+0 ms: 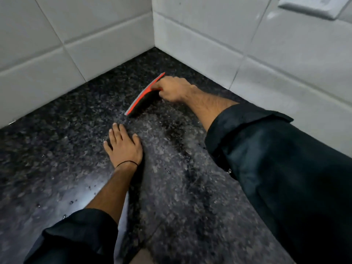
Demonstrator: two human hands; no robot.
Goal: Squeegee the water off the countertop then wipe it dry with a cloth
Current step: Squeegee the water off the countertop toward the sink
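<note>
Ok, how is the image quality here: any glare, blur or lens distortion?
Head view: glare patch on the countertop beside the left forearm; tile wall lines bow from the wide-angle lens; right sleeve dark, little detail; squeegee and right hand fairly sharp.

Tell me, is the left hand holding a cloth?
No, the left hand lies flat and empty on the countertop; no cloth shows.

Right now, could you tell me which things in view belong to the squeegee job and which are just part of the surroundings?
Belongs to the job:
- squeegee, gripped in the right hand
- wet countertop, with the left hand flat on it
- water pooled near the blade

Just there:
- wall tiles
- wall socket plate
- no cloth in view
</note>
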